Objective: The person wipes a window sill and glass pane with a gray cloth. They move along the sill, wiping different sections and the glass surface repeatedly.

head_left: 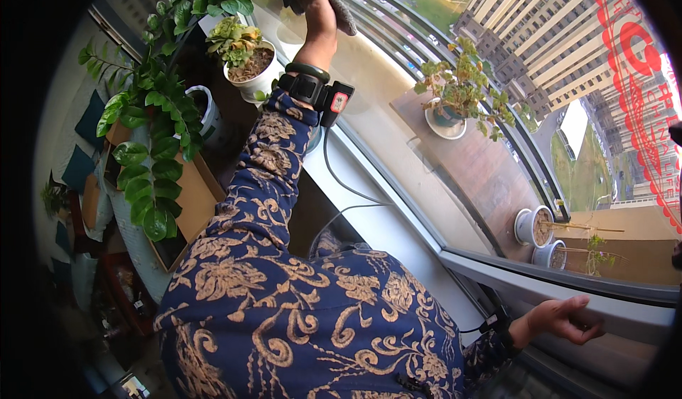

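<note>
My left hand [321,18] is raised at the top of the view, shut on a grey cloth [341,11] against the window glass. A dark bracelet and a black strapped device with a cable are on that wrist. Low on the right, my right hand [567,319] is at the white window frame [533,283], its fingers curled and thumb extended; whether it grips the frame is unclear. Just left of my left wrist, a succulent grows in a white pot [258,74]. Beyond the glass stands a leafy plant in a pot on a white saucer [446,127].
A long-leaved plant [154,186] and a cardboard box [198,202] are on the left. The white sill [373,212] runs beside me, with a cable over it. Outside are white pots [533,226], metal railings [525,149] and tall buildings. Red lettering marks the glass.
</note>
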### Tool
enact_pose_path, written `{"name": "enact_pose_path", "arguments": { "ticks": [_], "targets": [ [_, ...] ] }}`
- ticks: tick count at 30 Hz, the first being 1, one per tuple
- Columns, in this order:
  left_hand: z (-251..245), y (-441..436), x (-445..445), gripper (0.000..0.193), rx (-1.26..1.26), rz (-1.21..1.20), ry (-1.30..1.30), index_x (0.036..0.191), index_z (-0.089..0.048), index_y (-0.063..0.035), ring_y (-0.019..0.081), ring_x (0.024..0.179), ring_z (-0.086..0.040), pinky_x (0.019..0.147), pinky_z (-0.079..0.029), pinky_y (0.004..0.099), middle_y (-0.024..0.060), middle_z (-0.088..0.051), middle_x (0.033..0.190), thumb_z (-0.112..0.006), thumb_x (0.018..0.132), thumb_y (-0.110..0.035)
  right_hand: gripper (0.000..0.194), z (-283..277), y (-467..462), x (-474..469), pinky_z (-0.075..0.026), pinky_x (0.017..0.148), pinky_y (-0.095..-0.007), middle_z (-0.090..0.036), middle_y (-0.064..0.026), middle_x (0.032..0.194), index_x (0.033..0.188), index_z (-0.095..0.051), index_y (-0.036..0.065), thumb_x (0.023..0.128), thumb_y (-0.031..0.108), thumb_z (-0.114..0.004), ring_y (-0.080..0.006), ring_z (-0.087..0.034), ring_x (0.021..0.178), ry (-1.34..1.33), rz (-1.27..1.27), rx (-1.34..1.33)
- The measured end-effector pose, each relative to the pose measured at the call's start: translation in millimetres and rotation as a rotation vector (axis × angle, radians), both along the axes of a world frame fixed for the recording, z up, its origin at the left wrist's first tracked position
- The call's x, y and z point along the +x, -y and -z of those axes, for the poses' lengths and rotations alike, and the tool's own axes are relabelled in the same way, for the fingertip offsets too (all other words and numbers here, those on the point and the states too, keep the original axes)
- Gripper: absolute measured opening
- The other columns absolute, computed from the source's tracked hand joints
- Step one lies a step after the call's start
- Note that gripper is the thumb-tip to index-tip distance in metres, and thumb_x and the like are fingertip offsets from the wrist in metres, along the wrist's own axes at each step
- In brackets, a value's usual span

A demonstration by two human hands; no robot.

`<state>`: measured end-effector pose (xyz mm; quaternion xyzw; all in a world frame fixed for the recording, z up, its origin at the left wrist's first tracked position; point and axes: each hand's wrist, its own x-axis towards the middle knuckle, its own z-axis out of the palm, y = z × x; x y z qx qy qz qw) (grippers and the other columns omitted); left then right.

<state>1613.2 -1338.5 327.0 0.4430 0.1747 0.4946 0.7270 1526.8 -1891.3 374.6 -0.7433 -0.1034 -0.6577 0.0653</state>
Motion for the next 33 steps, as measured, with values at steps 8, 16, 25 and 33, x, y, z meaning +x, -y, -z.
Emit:
{"name": "enact_pose_path", "arguments": {
  "ticks": [8, 16, 25, 33],
  "targets": [
    [92.1, 24.7, -1.8, 0.058, -0.174, -0.004, -0.021, 0.142, -0.031, -0.0096, 0.0186, 0.123, -0.040, 0.106, -0.029, 0.0340, 0.0046, -0.041, 0.137, -0.046, 0.096, -0.041, 0.055, 4.4, 4.3, 3.7, -0.045, 0.092, -0.0416, -0.035, -0.0248, 0.129, 0.126, -0.031, -0.002, 0.089, 0.021, -0.065, -0.0311, -0.049, 0.108, 0.014, -0.012, 0.035],
    [177.1, 98.6, -19.2, 0.066, -0.152, 0.073, -0.127, 0.147, -0.019, -0.0046, 0.0184, 0.132, -0.029, 0.111, -0.018, 0.0316, 0.0071, -0.027, 0.149, -0.038, 0.099, -0.045, 0.057, 6.5, 9.7, 2.7, -0.046, 0.088, -0.0404, -0.037, -0.0217, 0.124, 0.128, -0.030, -0.002, 0.089, 0.022, -0.064, -0.0288, -0.049, 0.102, 0.008, -0.016, 0.050],
    [245.0, 121.0, -44.9, 0.066, -0.003, 0.101, -0.261, 0.147, -0.015, -0.0001, 0.0211, 0.134, -0.024, 0.112, -0.015, 0.0307, 0.0116, -0.019, 0.151, -0.035, 0.100, -0.043, 0.064, -13.2, 15.4, -13.4, -0.045, 0.090, -0.0434, -0.040, -0.0235, 0.118, 0.127, -0.028, -0.003, 0.087, 0.029, -0.067, -0.0312, -0.049, 0.103, 0.018, -0.023, 0.109],
    [264.8, 148.8, -67.0, 0.046, -0.375, 0.138, -0.384, 0.127, -0.044, -0.0014, 0.0211, 0.115, -0.042, 0.102, -0.030, 0.0333, 0.0095, -0.048, 0.123, -0.041, 0.095, -0.034, 0.064, -23.9, 1.5, -21.1, -0.044, 0.095, -0.0433, -0.038, -0.0245, 0.119, 0.127, -0.026, -0.003, 0.088, 0.029, -0.066, -0.0322, -0.047, 0.107, -0.005, -0.102, 0.116]
  ]
}}
